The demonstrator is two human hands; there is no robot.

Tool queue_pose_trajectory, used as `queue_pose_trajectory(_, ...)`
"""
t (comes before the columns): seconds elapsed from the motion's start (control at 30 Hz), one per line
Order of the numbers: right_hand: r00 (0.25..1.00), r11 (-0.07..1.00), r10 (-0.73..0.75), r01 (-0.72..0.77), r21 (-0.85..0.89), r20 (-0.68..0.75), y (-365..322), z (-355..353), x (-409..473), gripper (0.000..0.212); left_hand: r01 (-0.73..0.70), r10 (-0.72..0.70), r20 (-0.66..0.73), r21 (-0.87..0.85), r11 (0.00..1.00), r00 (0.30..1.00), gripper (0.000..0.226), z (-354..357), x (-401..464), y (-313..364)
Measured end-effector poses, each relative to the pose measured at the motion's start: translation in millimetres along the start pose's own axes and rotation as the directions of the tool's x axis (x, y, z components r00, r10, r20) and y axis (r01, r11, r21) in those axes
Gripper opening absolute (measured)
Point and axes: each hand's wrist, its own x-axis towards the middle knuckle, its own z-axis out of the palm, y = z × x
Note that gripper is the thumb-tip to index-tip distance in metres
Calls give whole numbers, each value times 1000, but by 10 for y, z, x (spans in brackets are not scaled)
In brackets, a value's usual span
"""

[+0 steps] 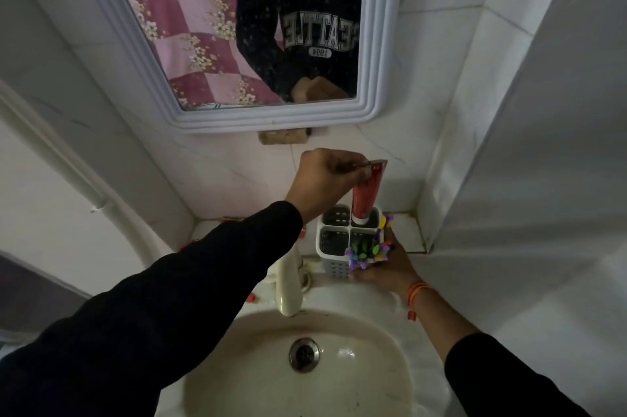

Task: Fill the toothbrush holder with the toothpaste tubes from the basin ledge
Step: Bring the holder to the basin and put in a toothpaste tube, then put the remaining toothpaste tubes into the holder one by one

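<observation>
The left hand [327,179] pinches the flat crimped end of a red toothpaste tube [365,194], cap down, just entering the far right compartment of the white slotted plastic toothbrush holder [334,248] at the basin ledge's [405,235] back right corner. The right hand [383,267] wraps around the holder's side, steadying it. Best lowered straight, cap clear of the divider, then released. The glossy tube looks soft.

White holder [334,266] on basin ledge [383,294]
</observation>
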Motion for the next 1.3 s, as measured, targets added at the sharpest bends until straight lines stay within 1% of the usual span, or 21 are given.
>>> queue_pose_trajectory(0.07,1000,999,18,-19,33,17,14,-11,21,88,-4,-3,82,78,997,997,18,32,-20,-43)
queue_pose_trajectory(0.13,994,993,90,-94,76,58,2,-36,19,85,-68,9,244,235,970,970,14,86,-68,-94)
queue_pose_trajectory(0.17,992,990,103,-109,90,72,-6,-46,24,82,-106,8,305,308,945,952,15,118,-93,-107)
queue_pose_trajectory(0.2,993,990,101,-107,90,66,6,-51,30,79,-120,-6,332,357,926,943,16,153,-105,-119)
queue_pose_trajectory(0.27,997,996,52,-56,66,55,-45,-48,14,74,-100,-44,321,418,903,946,19,206,-70,-100)
queue_pose_trajectory(0.37,999,992,-7,2,124,39,-167,-27,25,65,-57,-121,340,469,881,933,19,278,63,-38)
queue_pose_trajectory(0.43,999,995,-50,48,93,15,-133,-45,33,72,-36,-167,349,506,862,922,19,308,133,-14)
queue_pose_trajectory(0.5,998,998,-56,56,23,11,-75,-35,31,88,-12,-197,335,531,847,921,19,318,170,-11)
queue_pose_trajectory(0.53,999,999,-46,46,7,15,-48,-44,38,92,9,-218,325,541,841,920,19,312,189,-13)
queue_pose_trajectory(0.6,999,1000,-17,17,6,42,10,-50,66,87,70,-269,293,547,834,918,19,286,227,-25)
queue_pose_trajectory(0.67,1000,1000,-10,9,17,29,19,-46,79,84,144,-311,248,522,841,918,18,283,243,-57)
queue_pose_trajectory(0.73,1000,999,-5,4,35,27,-22,-42,82,81,177,-310,208,485,856,928,20,326,193,-72)
queue_pose_trajectory(0.83,999,999,-13,12,31,31,-12,-30,125,72,165,-291,225,452,876,930,23,395,120,-72)
queue_pose_trajectory(0.9,1000,1000,-24,24,7,12,-9,-30,147,78,186,-315,242,440,879,918,26,326,152,-94)
queue_pose_trajectory(1.0,998,998,-60,60,20,-2,30,-41,161,88,321,-414,273,327,889,868,43,-6,228,-169)
queue_pose_trajectory(1.07,998,998,-56,56,23,-13,65,-40,191,89,422,-476,287,231,877,831,39,-279,223,-264)
queue_pose_trajectory(1.13,998,997,-59,60,52,-13,129,-19,227,85,511,-548,252,200,836,798,30,-475,176,-458)
queue_pose_trajectory(1.17,999,996,-55,54,69,-2,142,-12,227,81,519,-573,234,255,816,786,26,-541,137,-574)
queue_pose_trajectory(1.2,999,995,-32,31,96,5,129,-4,220,79,489,-586,231,364,793,777,24,-574,98,-702)
queue_pose_trajectory(1.27,1000,991,6,-9,133,21,134,4,217,80,391,-607,254,569,723,753,27,-563,-13,-936)
queue_pose_trajectory(1.3,1000,991,-13,11,135,13,142,5,221,83,354,-616,273,620,700,739,28,-530,-66,-1046)
